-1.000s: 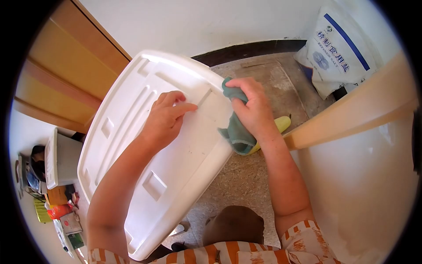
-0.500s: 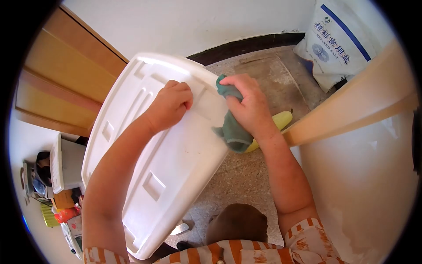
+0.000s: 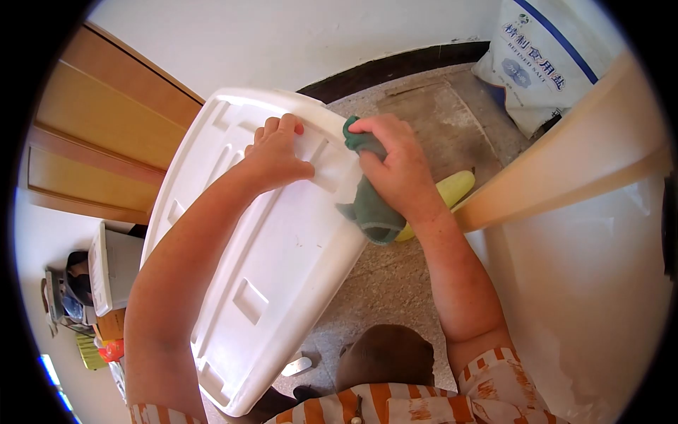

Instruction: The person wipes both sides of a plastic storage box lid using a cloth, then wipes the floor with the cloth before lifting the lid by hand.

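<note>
A large white plastic lid (image 3: 282,283) with moulded recesses and ridges takes up the middle of the head view. My left hand (image 3: 279,152) is over its upper part, thumb apart from the bent fingers, holding nothing. At the lid's right edge, my right hand (image 3: 399,162) grips a bunched green cloth (image 3: 378,212). Part of the cloth hangs below the palm against the rim. Small dark specks lie on the lid near its right side.
Behind my right wrist a pale green gourd-like vegetable (image 3: 458,185) lies near the floor. A white refined salt sack (image 3: 540,67) stands at upper right. Wooden door panels (image 3: 106,127) are at left, above a grey-white storage box (image 3: 116,265). A tan edge (image 3: 565,169) rises on the right.
My left hand has opened from a closed curl and shifted slightly up the lid. My right hand keeps its hold on the cloth, almost in the same place.
</note>
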Motion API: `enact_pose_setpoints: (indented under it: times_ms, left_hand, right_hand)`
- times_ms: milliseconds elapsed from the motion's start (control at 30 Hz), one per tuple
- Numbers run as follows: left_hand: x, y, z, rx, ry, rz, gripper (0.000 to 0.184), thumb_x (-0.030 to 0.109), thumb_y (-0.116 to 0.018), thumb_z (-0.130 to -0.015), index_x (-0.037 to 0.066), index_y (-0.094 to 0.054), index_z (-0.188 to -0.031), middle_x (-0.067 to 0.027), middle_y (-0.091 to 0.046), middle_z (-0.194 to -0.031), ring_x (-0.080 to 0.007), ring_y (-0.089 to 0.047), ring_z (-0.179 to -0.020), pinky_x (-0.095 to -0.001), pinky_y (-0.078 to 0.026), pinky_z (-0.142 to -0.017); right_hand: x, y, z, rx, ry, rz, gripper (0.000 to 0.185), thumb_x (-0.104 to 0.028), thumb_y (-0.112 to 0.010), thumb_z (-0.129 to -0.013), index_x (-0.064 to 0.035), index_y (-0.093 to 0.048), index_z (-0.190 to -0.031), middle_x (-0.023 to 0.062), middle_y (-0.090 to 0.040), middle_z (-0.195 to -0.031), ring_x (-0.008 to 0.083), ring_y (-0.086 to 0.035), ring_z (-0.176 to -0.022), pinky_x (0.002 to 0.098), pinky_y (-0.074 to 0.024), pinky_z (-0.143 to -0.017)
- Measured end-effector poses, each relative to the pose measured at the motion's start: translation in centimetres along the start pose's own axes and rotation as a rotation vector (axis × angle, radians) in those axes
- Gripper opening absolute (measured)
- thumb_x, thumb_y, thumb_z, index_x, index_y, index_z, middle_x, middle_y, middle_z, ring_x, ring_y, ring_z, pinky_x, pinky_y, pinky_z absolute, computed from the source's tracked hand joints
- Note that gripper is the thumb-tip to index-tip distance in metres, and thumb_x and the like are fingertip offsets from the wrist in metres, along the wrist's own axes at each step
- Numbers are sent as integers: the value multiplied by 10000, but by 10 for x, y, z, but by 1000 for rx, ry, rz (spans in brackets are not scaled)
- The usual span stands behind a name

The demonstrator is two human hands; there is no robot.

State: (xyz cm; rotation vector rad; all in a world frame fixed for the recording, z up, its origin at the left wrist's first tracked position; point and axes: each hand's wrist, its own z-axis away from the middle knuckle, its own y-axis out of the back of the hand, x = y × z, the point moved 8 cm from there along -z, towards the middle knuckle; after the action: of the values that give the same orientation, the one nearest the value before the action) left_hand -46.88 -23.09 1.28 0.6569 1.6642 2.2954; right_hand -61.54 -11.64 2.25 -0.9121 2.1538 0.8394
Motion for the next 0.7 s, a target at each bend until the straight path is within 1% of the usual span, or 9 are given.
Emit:
enact_pose_setpoints:
  times_ms: [133, 233, 300, 333, 400, 433, 500, 633, 700]
  left_hand:
    - [8, -3, 3, 39, -8, -14, 605, 137, -665, -604, 140, -416, -1156, -111, -437, -1159, -295, -422, -1123, -447, -364, -887]
    - [6, 0, 9, 27, 5, -46, 537, 65, -602, -654, 121, -429, -1159, -106, -456, -1159, -275, -435, -1129, -406, -372, -911]
    - [-21, 8, 19, 6, -75, 583, 459, -34, -498, -694, 98, -468, -1133, -94, -466, -1239, -232, -434, -1177, -344, -357, -962]
    - [-35, 2, 23, 10, -77, 580, 459, -34, -498, -694, 98, -468, -1133, -94, -466, -1239, -232, -434, -1177, -344, -357, -962]
    - [-48, 2, 34, 130, -233, 836, 500, -115, -398, -636, 98, -512, -1073, -62, -435, -1340, -182, -390, -1260, -288, -314, -986]
    - [-51, 0, 35, 133, -232, 839, 500, -115, -398, -636, 98, -512, -1073, -62, -435, -1340, -182, -390, -1260, -288, -314, -986]
    - [-50, 0, 39, 139, -211, 988, 448, -133, -372, -678, 85, -534, -1034, -76, -423, -1370, -184, -385, -1273, -305, -294, -1035]
    - [-59, 2, 34, 97, -186, 1126, 456, -141, -345, -656, 76, -544, -1003, -79, -431, -1359, -193, -378, -1284, -314, -283, -1052]
    - [-58, 1, 34, 67, -172, 1202, 438, -116, -356, -630, 70, -541, -980, -89, -406, -1379, -202, -362, -1300, -318, -280, -1044]
  right_hand:
    - [0, 0, 1, -4, -5, 0, 239, 1, -552, -727, -99, -594, -939, 54, -592, -927, 298, -520, -890, 383, -457, -766]
    - [-4, 1, 1, -27, 1, 28, 231, 8, -548, -729, -104, -590, -927, 48, -592, -923, 298, -520, -891, 385, -457, -754]
    - [-15, 0, 1, -19, 113, 190, 240, 9, -557, -728, -85, -579, -949, 60, -592, -917, 304, -530, -883, 396, -455, -744]
    - [-18, 0, -1, -16, 116, 188, 240, 9, -557, -728, -85, -579, -949, 60, -592, -917, 304, -530, -883, 396, -455, -744]
    - [-40, -1, -7, 14, 270, 187, 218, -6, -576, -722, -58, -553, -933, 87, -598, -863, 309, -553, -840, 415, -462, -713]
    - [-45, -3, -10, 11, 273, 187, 218, -6, -576, -722, -58, -553, -933, 87, -598, -863, 309, -553, -840, 415, -462, -713]
    - [-42, -33, -13, -309, 155, 277, 184, -31, -590, -721, -38, -531, -895, 117, -598, -783, 319, -584, -784, 424, -481, -659]
    - [-50, -67, -14, -392, 242, 461, 151, -50, -594, -727, -34, -523, -859, 126, -607, -731, 329, -606, -733, 424, -496, -613]
    - [-45, -85, -6, -547, 163, 545, 158, -64, -596, -732, -9, -530, -864, 142, -622, -734, 348, -623, -725, 423, -505, -608]
